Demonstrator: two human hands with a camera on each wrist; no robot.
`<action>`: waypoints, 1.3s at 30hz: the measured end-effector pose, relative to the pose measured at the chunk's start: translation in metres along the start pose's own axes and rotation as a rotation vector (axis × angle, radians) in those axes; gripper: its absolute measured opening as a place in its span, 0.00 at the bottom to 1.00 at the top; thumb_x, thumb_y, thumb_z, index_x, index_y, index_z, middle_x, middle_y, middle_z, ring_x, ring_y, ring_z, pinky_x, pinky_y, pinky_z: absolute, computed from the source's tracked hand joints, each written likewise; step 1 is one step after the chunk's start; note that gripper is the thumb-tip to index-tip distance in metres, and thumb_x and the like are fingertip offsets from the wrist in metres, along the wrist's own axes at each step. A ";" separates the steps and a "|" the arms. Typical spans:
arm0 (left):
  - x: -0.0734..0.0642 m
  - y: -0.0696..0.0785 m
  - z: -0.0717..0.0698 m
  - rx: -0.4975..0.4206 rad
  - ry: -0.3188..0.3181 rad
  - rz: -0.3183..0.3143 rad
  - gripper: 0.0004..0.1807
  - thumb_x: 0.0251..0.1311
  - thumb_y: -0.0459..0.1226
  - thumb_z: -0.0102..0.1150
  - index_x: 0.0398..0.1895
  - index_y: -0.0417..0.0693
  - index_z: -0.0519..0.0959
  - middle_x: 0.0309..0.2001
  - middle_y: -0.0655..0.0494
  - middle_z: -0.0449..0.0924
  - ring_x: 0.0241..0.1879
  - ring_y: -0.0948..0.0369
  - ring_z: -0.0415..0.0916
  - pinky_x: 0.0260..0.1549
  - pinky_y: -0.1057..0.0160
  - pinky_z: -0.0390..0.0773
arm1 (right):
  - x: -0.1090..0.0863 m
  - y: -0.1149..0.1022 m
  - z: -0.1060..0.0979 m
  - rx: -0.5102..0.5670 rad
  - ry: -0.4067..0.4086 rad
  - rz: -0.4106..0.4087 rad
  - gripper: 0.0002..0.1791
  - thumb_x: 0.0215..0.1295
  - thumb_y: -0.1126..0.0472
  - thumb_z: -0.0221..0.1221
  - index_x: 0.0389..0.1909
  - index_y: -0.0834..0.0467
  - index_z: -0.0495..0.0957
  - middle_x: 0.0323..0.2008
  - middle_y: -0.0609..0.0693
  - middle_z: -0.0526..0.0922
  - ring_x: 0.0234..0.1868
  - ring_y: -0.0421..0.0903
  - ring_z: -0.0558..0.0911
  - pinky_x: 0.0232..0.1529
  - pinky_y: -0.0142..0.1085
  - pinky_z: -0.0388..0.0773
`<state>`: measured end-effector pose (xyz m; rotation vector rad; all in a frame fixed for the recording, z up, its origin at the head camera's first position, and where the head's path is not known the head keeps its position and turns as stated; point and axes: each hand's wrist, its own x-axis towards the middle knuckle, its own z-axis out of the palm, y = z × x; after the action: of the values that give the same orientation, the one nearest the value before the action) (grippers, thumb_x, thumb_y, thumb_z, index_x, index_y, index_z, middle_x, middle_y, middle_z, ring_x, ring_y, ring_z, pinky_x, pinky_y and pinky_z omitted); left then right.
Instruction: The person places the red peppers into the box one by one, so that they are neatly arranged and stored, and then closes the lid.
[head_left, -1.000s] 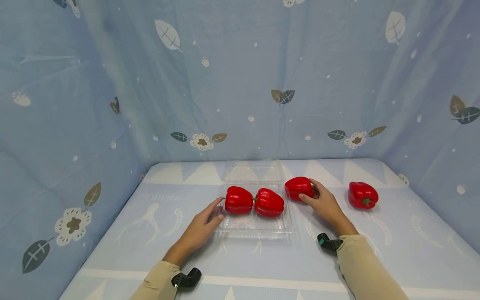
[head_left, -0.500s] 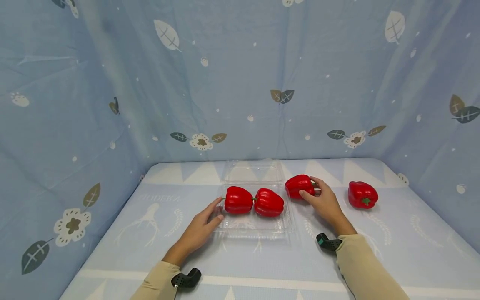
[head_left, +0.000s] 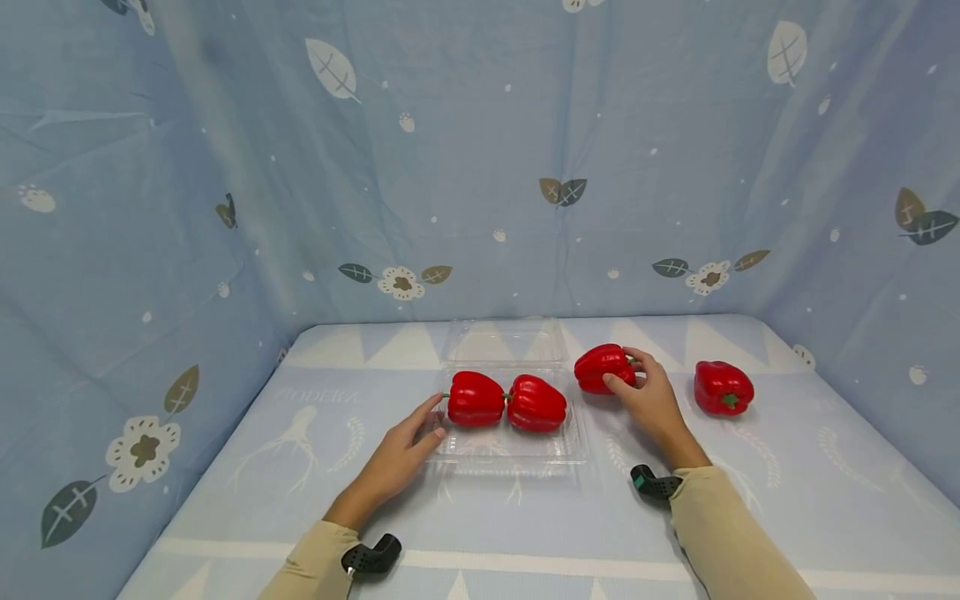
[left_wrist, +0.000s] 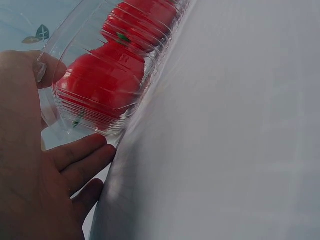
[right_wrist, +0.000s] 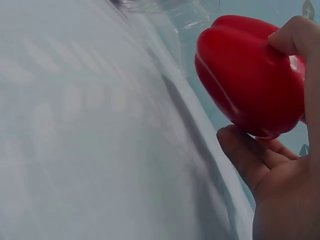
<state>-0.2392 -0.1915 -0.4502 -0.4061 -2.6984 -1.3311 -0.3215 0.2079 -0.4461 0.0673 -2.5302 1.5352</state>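
My right hand (head_left: 651, 404) grips a red bell pepper (head_left: 602, 369) to the right of a clear plastic container (head_left: 487, 446). In the right wrist view the thumb lies on one side of this bell pepper (right_wrist: 250, 75), fingers on the other, and it is raised off the table. Two more red bell peppers lie side by side in the container: a left one (head_left: 476, 400) and a right one (head_left: 537, 404). At the container's left edge, my left hand (head_left: 396, 457) holds the rim, thumb on the plastic in the left wrist view, other fingers (left_wrist: 87, 160) loosely extended.
A further red bell pepper (head_left: 723, 387) lies on the table at the right, its green stem facing me. The container's clear lid (head_left: 506, 342) is folded back behind it. A blue patterned curtain (head_left: 480, 167) encloses the table (head_left: 300, 467) at the back and sides.
My right hand has lifted the bell pepper slightly and tilted it, moving it a little away from me. The left hand and the container stay in place.
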 end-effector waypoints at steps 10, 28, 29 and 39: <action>-0.001 -0.003 -0.001 -0.008 0.003 0.004 0.31 0.73 0.43 0.55 0.77 0.59 0.62 0.64 0.47 0.76 0.67 0.48 0.69 0.68 0.40 0.61 | 0.001 -0.003 0.001 0.023 0.042 -0.017 0.44 0.66 0.47 0.64 0.77 0.55 0.55 0.63 0.63 0.65 0.60 0.61 0.69 0.57 0.54 0.76; -0.001 -0.001 0.001 -0.018 -0.002 0.008 0.31 0.73 0.42 0.55 0.77 0.59 0.62 0.66 0.47 0.74 0.69 0.49 0.67 0.68 0.41 0.59 | -0.001 -0.002 0.000 0.051 0.023 -0.003 0.48 0.65 0.44 0.65 0.78 0.56 0.50 0.70 0.63 0.60 0.67 0.65 0.64 0.63 0.59 0.70; -0.001 -0.001 0.001 -0.017 -0.003 0.008 0.31 0.73 0.42 0.55 0.77 0.59 0.62 0.66 0.47 0.74 0.69 0.49 0.67 0.68 0.40 0.60 | -0.001 -0.002 0.000 0.056 0.027 -0.004 0.48 0.65 0.44 0.65 0.77 0.56 0.51 0.70 0.62 0.61 0.68 0.64 0.64 0.63 0.59 0.70; 0.000 -0.001 0.000 -0.005 -0.004 0.000 0.31 0.73 0.42 0.55 0.77 0.60 0.62 0.66 0.46 0.74 0.68 0.48 0.68 0.68 0.39 0.60 | -0.002 -0.006 0.001 0.089 0.053 -0.028 0.44 0.67 0.44 0.62 0.77 0.56 0.53 0.71 0.63 0.62 0.69 0.62 0.63 0.65 0.59 0.68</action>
<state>-0.2393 -0.1920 -0.4510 -0.4095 -2.6989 -1.3395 -0.3191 0.2038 -0.4415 0.0724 -2.4099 1.6157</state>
